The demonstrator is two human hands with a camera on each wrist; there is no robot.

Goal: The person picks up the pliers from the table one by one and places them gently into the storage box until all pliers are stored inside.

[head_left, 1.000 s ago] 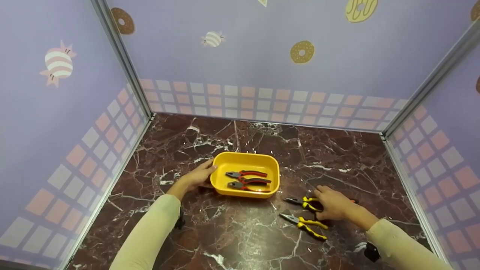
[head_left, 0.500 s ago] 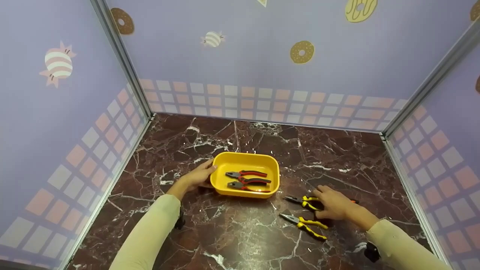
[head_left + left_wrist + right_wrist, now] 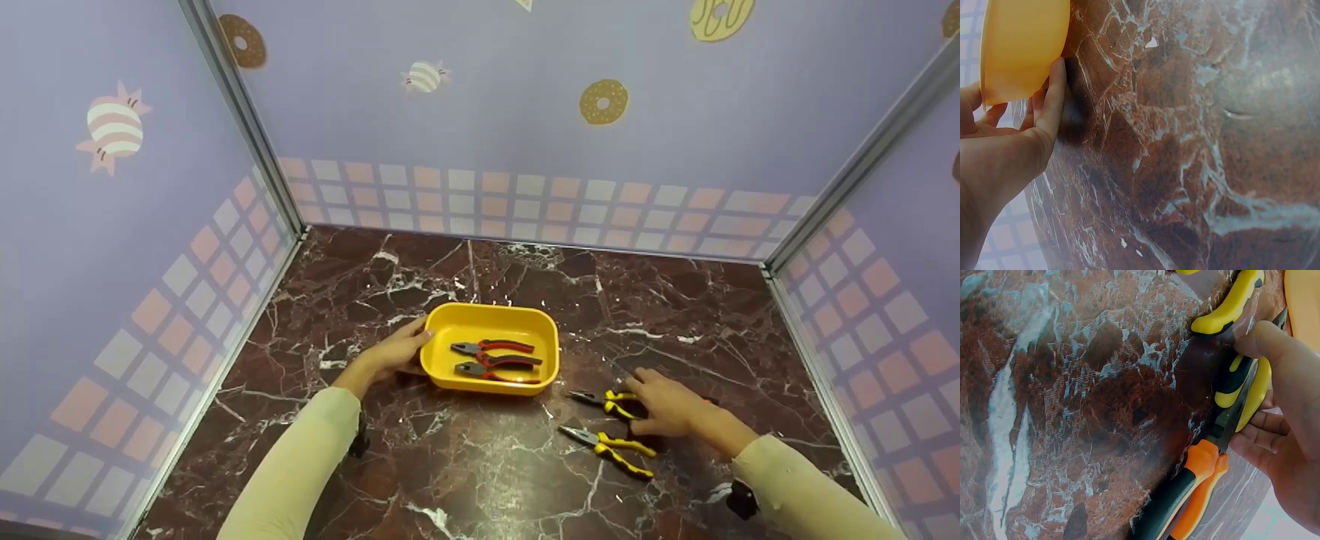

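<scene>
Right hand (image 3: pixel 664 405): grip closed round the yellow-and-black handles of the upper yellow pliers (image 3: pixel 610 406), thumb one side, fingers the other; how firm, can't tell. Those pliers lie on the marble tabletop (image 3: pixel 450 480), just right of the yellow box (image 3: pixel 491 319), nose towards it. Orange pliers (image 3: pixel 1202 458) right by the fingertips in the right wrist view, metal nose running up between the yellow handles; whether fingers touch them, unclear. In the head view the hand and wrist hide most of them.

Left hand (image 3: pixel 394 352): grip holding the box by its left end, thumb at the rim, fingers on the outer wall. Box sits upright on the tabletop. Inside, two red-and-black pairs close together, heads left, handles right: rear red pliers (image 3: pixel 484 349), front red pliers (image 3: pixel 484 371).

Lower yellow pliers (image 3: pixel 601 442) lie loose on the tabletop, nearer the person than the gripped pair, handles spread, nose up-left.

Further out: pale left sleeve (image 3: pixel 300 465) and right sleeve (image 3: pixel 810 480). Lilac back wall (image 3: pixel 510 112), left wall (image 3: pixel 60 225), right wall (image 3: pixel 915 315); pink-and-white squares along the bottom.
</scene>
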